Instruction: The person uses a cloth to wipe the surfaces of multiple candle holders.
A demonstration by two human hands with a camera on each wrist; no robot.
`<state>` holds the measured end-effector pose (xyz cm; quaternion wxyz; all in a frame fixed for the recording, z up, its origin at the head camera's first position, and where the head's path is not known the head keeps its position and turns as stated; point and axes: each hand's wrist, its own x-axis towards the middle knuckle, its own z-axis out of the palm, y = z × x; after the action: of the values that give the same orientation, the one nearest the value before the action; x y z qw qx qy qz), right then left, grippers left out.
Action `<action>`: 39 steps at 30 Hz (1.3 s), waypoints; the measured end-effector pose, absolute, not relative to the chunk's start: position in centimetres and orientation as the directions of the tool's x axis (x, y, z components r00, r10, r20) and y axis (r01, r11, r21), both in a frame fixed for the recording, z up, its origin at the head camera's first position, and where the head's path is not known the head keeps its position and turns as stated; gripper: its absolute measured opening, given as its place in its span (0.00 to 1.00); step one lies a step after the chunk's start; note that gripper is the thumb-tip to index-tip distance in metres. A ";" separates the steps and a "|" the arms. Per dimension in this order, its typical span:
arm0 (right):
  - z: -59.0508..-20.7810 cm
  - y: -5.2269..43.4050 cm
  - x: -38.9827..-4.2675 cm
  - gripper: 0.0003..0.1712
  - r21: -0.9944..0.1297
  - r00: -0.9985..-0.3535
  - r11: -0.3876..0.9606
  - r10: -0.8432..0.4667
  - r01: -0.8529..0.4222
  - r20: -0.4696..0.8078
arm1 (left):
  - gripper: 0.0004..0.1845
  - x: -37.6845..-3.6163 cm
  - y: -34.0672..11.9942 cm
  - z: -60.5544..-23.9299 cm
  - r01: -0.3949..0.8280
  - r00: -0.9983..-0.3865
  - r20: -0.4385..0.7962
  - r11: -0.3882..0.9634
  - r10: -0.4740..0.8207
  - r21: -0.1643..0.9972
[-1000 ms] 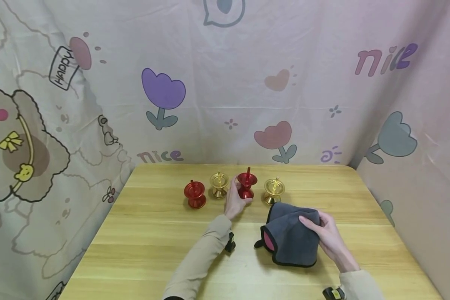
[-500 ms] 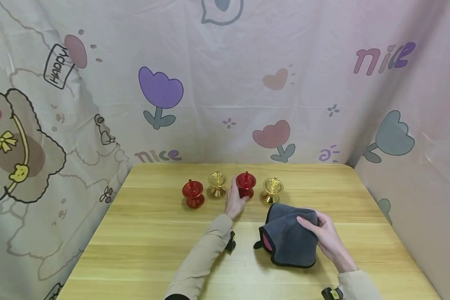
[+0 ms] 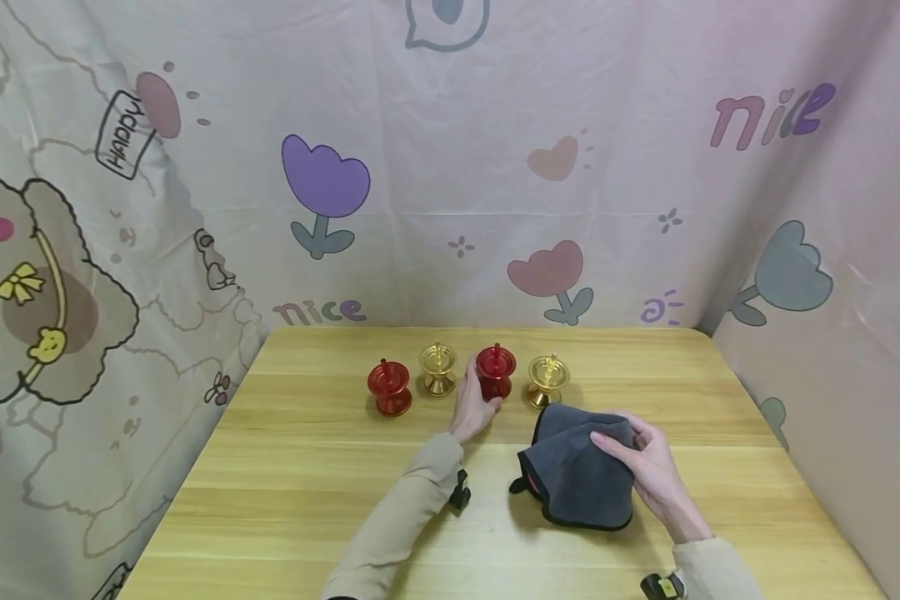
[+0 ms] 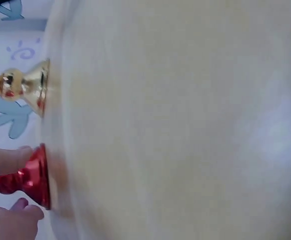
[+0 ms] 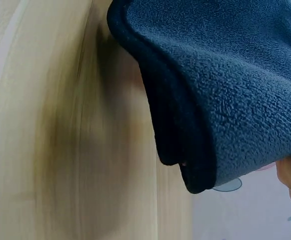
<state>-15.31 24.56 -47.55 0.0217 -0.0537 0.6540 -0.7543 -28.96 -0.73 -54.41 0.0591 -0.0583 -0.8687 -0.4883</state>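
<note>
- The left hand (image 3: 471, 408) grips the red candle holder (image 3: 495, 372), third in a row of 4 near the table's (image 3: 307, 467) far edge.
- The right hand (image 3: 645, 462) holds the folded grey cloth (image 3: 577, 475), just in front of the right-most gold holder (image 3: 547, 381).
- Another red holder (image 3: 389, 387) and gold holder (image 3: 438, 371) stand left.

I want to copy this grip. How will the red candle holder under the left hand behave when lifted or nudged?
The red candle holder looks rigid and glossy, so it may slip between the left hand's fingers. Its narrow waist gives them a hold. Standing on a wide flared base, it probably resists tipping, but once on its side it would likely roll.
</note>
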 end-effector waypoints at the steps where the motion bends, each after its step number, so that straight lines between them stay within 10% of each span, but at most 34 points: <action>1: -47.5 24.6 -15.3 0.16 -0.987 -0.993 -0.155 -0.104 -0.032 0.048 | 0.54 -28.8 -0.8 -54.3 0.160 -0.986 0.158 0.516 0.049 0.842; 21: -47.4 24.0 -15.2 0.15 -0.977 -0.993 -0.213 -0.104 -0.030 0.053 | 0.38 -23.5 -3.6 -52.8 0.112 -0.965 0.173 0.284 -0.198 0.952; 39: -47.3 21.8 -15.7 0.18 -0.963 -0.975 -0.222 -0.127 -0.151 0.182 | 0.54 -25.9 -6.5 -51.0 0.050 -0.961 0.101 0.197 -0.259 0.979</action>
<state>-15.74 21.84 -47.34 -0.0076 -0.1115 0.6236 -0.7737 -25.85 -6.45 -51.05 0.1228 0.0683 -0.7637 -0.6301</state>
